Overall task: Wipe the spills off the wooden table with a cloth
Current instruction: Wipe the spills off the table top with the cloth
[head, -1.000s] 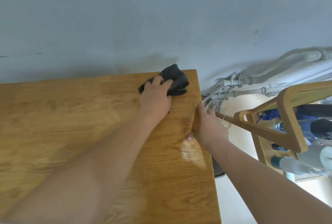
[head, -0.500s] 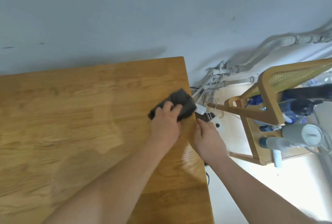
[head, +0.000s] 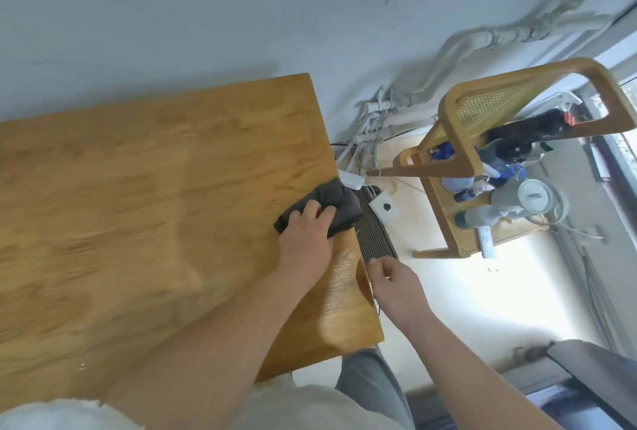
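Dark cloth (head: pixel 339 204) bunched at table (head: pixel 155 171) right edge, long axis slanting toward far right corner, left hand (head: pixel 305 236) pressing it flat-fingered, right hand (head: pixel 396 283) loosely curled, empty, just off that edge

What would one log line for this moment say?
step: wiping | left hand: presses cloth at right edge of wooden table | right hand: beside the edge, loosely curled, holds nothing
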A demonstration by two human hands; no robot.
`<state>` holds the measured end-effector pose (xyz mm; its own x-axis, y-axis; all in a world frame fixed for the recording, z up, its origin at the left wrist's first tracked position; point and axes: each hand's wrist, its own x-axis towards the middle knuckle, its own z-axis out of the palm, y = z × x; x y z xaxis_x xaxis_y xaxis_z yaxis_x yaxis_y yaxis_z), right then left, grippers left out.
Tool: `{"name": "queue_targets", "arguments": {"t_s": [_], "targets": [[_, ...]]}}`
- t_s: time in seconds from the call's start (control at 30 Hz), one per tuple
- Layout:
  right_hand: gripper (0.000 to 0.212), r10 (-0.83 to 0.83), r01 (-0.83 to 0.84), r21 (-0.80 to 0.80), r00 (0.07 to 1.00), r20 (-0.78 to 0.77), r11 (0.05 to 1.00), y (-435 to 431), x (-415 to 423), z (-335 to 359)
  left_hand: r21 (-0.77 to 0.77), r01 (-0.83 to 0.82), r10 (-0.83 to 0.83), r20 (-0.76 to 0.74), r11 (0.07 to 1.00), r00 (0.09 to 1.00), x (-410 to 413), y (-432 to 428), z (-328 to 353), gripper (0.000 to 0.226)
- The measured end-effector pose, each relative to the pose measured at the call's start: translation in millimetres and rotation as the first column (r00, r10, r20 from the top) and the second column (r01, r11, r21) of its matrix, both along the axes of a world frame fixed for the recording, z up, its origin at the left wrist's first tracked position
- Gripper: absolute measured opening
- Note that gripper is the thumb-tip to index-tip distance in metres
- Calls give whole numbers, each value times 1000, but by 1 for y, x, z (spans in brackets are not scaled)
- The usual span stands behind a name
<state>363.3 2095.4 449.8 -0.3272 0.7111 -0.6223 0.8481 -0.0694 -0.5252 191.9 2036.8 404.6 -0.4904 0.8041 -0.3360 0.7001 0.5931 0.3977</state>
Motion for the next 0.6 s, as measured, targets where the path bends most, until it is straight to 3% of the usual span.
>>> {"name": "queue_targets", "arguments": {"t_s": [0.2, 0.47, 0.53, 0.6], "targets": [[12, -165, 176, -130, 982, 91, 976, -16, 31, -5, -44, 175, -172, 59, 984, 983, 79, -53, 2, 55], [29, -103, 115, -240, 993, 64, 964, -14, 73, 1, -26, 41, -31, 317, 999, 948, 148, -95, 5, 36], [32, -108, 119, -263, 992, 58, 957, -15, 83, 6, -89, -56, 95, 539, 994, 837, 151, -98, 18, 32], [35, -110, 112, -307, 994, 24, 945, -13, 89, 15, -196, -258, 311, 773, 946, 553, 144, -97, 37, 22]]}}
